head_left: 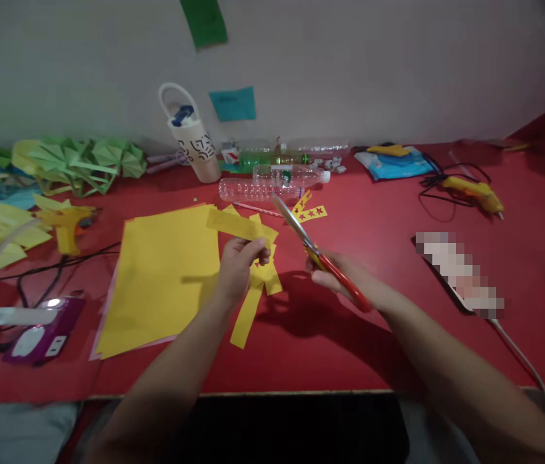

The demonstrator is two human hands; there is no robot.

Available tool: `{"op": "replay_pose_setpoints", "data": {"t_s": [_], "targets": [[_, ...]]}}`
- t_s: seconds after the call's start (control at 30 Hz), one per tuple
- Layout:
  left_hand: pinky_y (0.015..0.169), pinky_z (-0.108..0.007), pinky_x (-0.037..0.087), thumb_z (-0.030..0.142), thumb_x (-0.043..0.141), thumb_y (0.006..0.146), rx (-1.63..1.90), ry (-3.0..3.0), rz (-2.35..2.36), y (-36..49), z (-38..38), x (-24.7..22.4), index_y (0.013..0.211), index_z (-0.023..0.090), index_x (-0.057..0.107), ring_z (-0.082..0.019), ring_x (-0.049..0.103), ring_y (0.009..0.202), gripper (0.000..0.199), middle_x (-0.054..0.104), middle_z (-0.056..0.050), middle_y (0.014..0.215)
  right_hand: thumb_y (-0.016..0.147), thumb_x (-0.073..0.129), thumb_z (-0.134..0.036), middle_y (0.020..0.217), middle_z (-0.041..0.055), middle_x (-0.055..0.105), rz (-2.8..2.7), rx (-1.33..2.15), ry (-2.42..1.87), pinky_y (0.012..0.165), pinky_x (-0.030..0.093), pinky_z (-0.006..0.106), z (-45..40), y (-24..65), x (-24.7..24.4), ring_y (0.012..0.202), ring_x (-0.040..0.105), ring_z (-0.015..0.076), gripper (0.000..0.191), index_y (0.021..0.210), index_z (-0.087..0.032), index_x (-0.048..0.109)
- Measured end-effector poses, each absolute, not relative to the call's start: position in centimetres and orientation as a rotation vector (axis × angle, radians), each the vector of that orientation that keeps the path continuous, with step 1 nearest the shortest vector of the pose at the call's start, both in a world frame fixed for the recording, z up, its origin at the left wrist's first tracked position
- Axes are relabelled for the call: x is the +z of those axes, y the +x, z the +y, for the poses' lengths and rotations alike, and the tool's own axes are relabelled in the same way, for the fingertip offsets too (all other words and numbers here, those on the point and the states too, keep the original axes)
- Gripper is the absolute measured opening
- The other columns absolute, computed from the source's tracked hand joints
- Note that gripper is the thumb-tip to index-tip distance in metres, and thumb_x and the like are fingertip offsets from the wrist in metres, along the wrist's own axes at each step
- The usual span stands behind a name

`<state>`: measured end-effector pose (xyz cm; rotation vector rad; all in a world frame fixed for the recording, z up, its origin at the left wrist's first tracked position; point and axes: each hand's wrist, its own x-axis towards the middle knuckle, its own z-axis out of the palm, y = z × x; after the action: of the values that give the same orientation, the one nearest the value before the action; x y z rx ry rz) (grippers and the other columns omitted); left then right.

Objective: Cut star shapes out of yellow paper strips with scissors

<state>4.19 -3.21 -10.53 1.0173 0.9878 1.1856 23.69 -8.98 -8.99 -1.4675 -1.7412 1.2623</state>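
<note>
My left hand pinches a yellow paper strip between thumb and fingers, above the red table. In my right hand is a pair of scissors with red handles, its blades pointing up and to the left, apart from the strip. Beneath my left hand lie several loose yellow paper pieces. Large yellow sheets are stacked to the left, partly covered by my left forearm. Behind the scissors rest yellow strips with star-shaped cutouts.
Clear plastic bottles lie at the back beside a white tumbler. Yellow glue guns with black cords rest at right and left. A phone on a cable lies right. A purple power socket and green folded paper are left.
</note>
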Motion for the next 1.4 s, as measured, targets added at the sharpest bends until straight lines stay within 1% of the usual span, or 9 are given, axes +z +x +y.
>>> {"op": "replay_pose_setpoints", "data": {"t_s": [0.07, 0.13, 0.33, 0.53, 0.77, 1.0, 1.17, 1.27, 1.4], "targets": [[0.046, -0.022, 0.040, 0.029, 0.068, 0.057, 1.259, 0.972, 1.008, 4.0, -3.3, -10.3, 0.054, 0.017, 0.059, -0.008, 0.049, 0.044, 0.015, 0.056, 0.003, 0.046, 0.073, 0.050, -0.082, 0.067, -0.0021, 0.045, -1.751, 1.371, -1.435, 0.052, 0.035, 0.028, -9.3, 23.8, -9.0, 0.056, 0.042, 0.0129, 0.061, 0.075, -0.021, 0.047], [0.044, -0.022, 0.039, 0.028, 0.067, 0.057, 1.312, 0.946, 1.010, 3.9, -3.3, -10.2, 0.052, 0.017, 0.057, -0.007, 0.047, 0.043, 0.015, 0.054, 0.003, 0.044, 0.074, 0.048, -0.084, 0.066, -0.0023, 0.043, -1.765, 1.426, -1.398, 0.053, 0.034, 0.028, -9.6, 23.6, -9.4, 0.057, 0.041, 0.0129, 0.063, 0.074, -0.022, 0.045], [0.044, -0.022, 0.039, 0.027, 0.067, 0.057, 1.343, 0.939, 0.998, 3.5, -3.1, -10.5, 0.057, 0.017, 0.060, -0.008, 0.048, 0.042, 0.012, 0.056, 0.003, 0.046, 0.078, 0.050, -0.081, 0.063, -0.0035, 0.042, -1.840, 1.491, -1.419, 0.050, 0.031, 0.026, -9.9, 23.2, -10.4, 0.055, 0.036, 0.0116, 0.060, 0.072, -0.021, 0.043], [0.047, -0.024, 0.042, 0.026, 0.065, 0.062, 1.331, 1.022, 0.954, 3.3, -3.5, -10.6, 0.058, 0.018, 0.060, -0.008, 0.049, 0.046, 0.010, 0.057, 0.003, 0.048, 0.080, 0.051, -0.078, 0.063, -0.0038, 0.044, -1.793, 1.547, -1.327, 0.049, 0.031, 0.025, -10.2, 22.5, -10.0, 0.053, 0.038, 0.0109, 0.058, 0.075, -0.021, 0.046], [0.047, -0.025, 0.042, 0.027, 0.064, 0.062, 1.328, 1.063, 0.967, 3.3, -3.7, -10.8, 0.059, 0.020, 0.060, -0.008, 0.048, 0.046, 0.009, 0.056, 0.004, 0.050, 0.083, 0.052, -0.074, 0.059, -0.0047, 0.045, -1.704, 1.593, -1.204, 0.046, 0.028, 0.025, -10.7, 22.0, -10.4, 0.050, 0.037, 0.0096, 0.054, 0.076, -0.021, 0.047], [0.046, -0.023, 0.042, 0.025, 0.067, 0.062, 1.348, 1.034, 0.945, 3.4, -3.7, -10.8, 0.063, 0.019, 0.063, -0.008, 0.050, 0.046, 0.007, 0.059, 0.004, 0.052, 0.084, 0.052, -0.073, 0.059, -0.0054, 0.042, -1.664, 1.611, -1.223, 0.048, 0.029, 0.026, -10.8, 21.7, -10.3, 0.050, 0.037, 0.0097, 0.054, 0.073, -0.022, 0.044], [0.045, -0.024, 0.042, 0.026, 0.066, 0.061, 1.340, 1.034, 0.969, 3.5, -3.6, -10.8, 0.058, 0.020, 0.059, -0.008, 0.049, 0.045, 0.010, 0.056, 0.004, 0.049, 0.085, 0.053, -0.071, 0.058, -0.0058, 0.042, -1.656, 1.612, -1.239, 0.048, 0.030, 0.026, -10.8, 21.6, -10.3, 0.050, 0.038, 0.0092, 0.051, 0.073, -0.022, 0.044], [0.047, -0.025, 0.043, 0.026, 0.065, 0.062, 1.330, 1.055, 0.995, 3.5, -3.7, -10.8, 0.060, 0.020, 0.060, -0.008, 0.049, 0.046, 0.008, 0.057, 0.003, 0.051, 0.085, 0.055, -0.069, 0.056, -0.0061, 0.042, -1.633, 1.621, -1.248, 0.046, 0.029, 0.025, -10.8, 21.6, -10.5, 0.048, 0.037, 0.0086, 0.050, 0.071, -0.022, 0.043], [0.047, -0.026, 0.043, 0.026, 0.065, 0.064, 1.334, 1.067, 0.983, 3.5, -3.7, -10.9, 0.064, 0.021, 0.061, -0.008, 0.050, 0.047, 0.006, 0.057, 0.003, 0.052, 0.083, 0.055, -0.071, 0.053, -0.0075, 0.039, -1.577, 1.679, -1.284, 0.044, 0.029, 0.024, -10.8, 21.6, -10.6, 0.046, 0.036, 0.0077, 0.053, 0.069, -0.023, 0.041]]}}
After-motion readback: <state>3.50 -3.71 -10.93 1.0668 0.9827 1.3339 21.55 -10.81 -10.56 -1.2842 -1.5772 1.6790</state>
